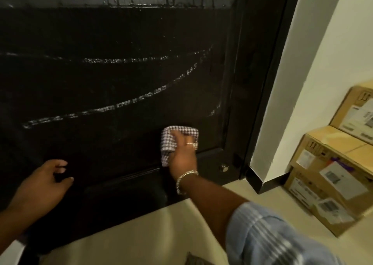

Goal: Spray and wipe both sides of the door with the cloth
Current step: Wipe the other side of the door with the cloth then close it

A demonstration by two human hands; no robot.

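1. My right hand (182, 153) presses the folded purple-and-white checked cloth (173, 141) against the black panelled door (113, 83), fingers curled over the fabric.
2. The cloth sits low on the panel, at 4 o'clock from the pale curved wipe streaks (125, 103).
3. My left hand (43, 184), at 8 o'clock from the cloth, holds nothing, fingers loosely curled.
4. Stacked brown cardboard boxes (331, 163) stand at 3 o'clock.

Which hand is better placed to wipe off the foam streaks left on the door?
Right, probably. The right hand already presses the cloth against the door, just below the streaks. The left hand holds nothing, lower and to the left.
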